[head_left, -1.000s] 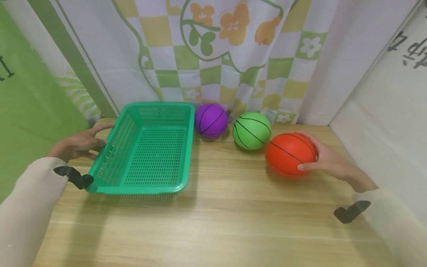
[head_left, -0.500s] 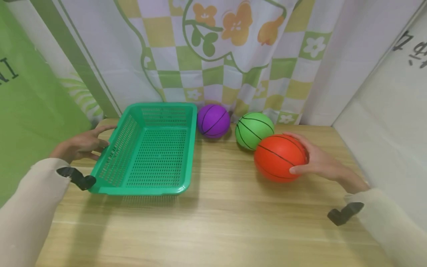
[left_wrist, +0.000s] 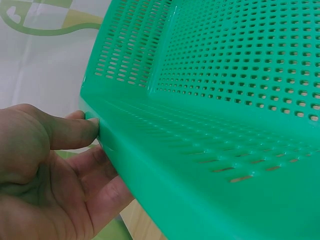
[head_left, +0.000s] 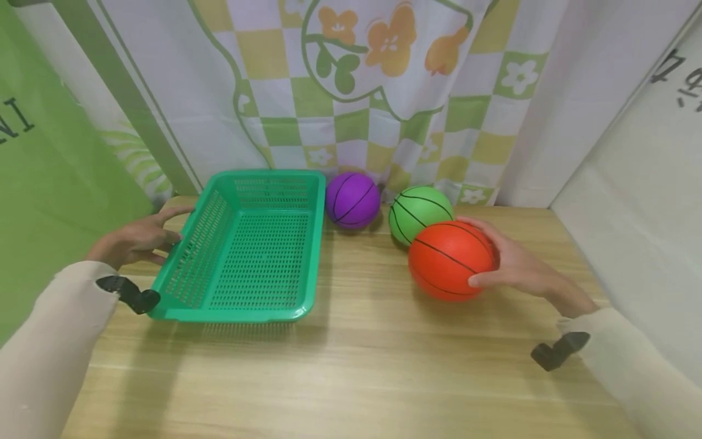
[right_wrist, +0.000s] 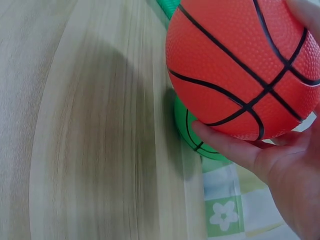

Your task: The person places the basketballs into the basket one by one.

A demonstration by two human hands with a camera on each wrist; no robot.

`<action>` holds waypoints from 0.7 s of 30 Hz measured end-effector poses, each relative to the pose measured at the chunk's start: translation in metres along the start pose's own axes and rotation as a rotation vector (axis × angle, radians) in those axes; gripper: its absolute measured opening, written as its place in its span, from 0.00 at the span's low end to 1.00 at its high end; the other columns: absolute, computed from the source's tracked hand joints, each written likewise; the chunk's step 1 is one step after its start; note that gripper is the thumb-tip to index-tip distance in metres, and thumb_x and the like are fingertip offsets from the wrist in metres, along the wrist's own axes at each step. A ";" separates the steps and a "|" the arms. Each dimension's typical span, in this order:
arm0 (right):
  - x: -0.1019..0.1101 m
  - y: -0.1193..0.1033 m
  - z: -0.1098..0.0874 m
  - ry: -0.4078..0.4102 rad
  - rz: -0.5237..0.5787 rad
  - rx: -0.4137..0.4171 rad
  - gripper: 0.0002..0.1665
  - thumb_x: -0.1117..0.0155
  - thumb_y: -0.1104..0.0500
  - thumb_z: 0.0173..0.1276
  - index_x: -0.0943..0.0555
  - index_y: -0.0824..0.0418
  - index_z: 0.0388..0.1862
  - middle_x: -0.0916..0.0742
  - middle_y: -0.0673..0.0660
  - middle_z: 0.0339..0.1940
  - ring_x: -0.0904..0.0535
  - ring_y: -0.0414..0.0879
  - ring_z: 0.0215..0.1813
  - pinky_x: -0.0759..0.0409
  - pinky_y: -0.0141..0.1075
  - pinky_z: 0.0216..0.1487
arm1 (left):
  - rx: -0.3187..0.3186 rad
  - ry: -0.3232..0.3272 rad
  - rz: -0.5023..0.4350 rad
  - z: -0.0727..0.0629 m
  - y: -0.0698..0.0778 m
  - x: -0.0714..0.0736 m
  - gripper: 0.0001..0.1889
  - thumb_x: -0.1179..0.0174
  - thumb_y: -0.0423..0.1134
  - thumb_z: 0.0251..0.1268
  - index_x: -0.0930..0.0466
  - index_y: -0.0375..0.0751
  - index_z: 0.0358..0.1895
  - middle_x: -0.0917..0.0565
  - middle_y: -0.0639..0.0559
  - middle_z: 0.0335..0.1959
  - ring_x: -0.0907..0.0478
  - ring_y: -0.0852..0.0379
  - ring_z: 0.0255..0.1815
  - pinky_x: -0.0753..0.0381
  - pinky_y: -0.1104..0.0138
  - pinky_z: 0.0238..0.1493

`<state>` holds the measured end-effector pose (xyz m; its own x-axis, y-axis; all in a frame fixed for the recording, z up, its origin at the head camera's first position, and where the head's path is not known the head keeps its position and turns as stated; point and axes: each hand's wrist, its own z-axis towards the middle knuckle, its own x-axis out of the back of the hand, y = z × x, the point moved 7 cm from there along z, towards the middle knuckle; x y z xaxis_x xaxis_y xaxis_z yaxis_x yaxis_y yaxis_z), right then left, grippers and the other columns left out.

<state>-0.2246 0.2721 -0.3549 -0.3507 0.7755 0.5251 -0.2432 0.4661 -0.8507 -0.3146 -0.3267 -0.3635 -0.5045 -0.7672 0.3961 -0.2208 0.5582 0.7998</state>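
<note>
My right hand (head_left: pixel 515 259) holds a red toy basketball (head_left: pixel 446 262) from its right side, thumb toward the front and fingers around the back. The right wrist view shows that ball (right_wrist: pixel 235 65) overlapping part of the green ball behind it. At the left, my left hand (head_left: pixel 144 239) is at the left side of a green plastic basket (head_left: pixel 318 244). In the left wrist view its thumb rests on the outer edge of the basket's rim (left_wrist: pixel 145 172), while the other fingers reach under it, tips hidden. The perforated basket has nothing inside.
Against the basket's right side sits a purple ball (head_left: pixel 353 200), with a green ball (head_left: pixel 419 210) farther right, partly covered by the red one. A patterned curtain (head_left: pixel 351 91) hangs behind the wooden table (head_left: pixel 362 372). A white wall panel (head_left: pixel 641 183) stands at the right.
My right hand has carried the red ball leftward and slightly toward me, so it now overlaps the green ball in the head view. The left hand and basket keep their places.
</note>
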 end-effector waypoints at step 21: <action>-0.017 -0.019 0.015 -0.032 0.036 0.038 0.59 0.23 0.62 0.55 0.45 0.45 0.80 0.31 0.64 0.71 0.27 0.66 0.61 0.18 0.51 0.49 | -0.001 -0.008 -0.003 0.001 0.000 0.000 0.42 0.58 0.24 0.76 0.74 0.48 0.81 0.23 0.28 0.56 0.18 0.41 0.50 0.16 0.48 0.47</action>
<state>-0.2272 0.2439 -0.3477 -0.3881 0.7771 0.4955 -0.2643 0.4212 -0.8676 -0.3156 -0.3264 -0.3638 -0.5102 -0.7664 0.3902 -0.2217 0.5556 0.8013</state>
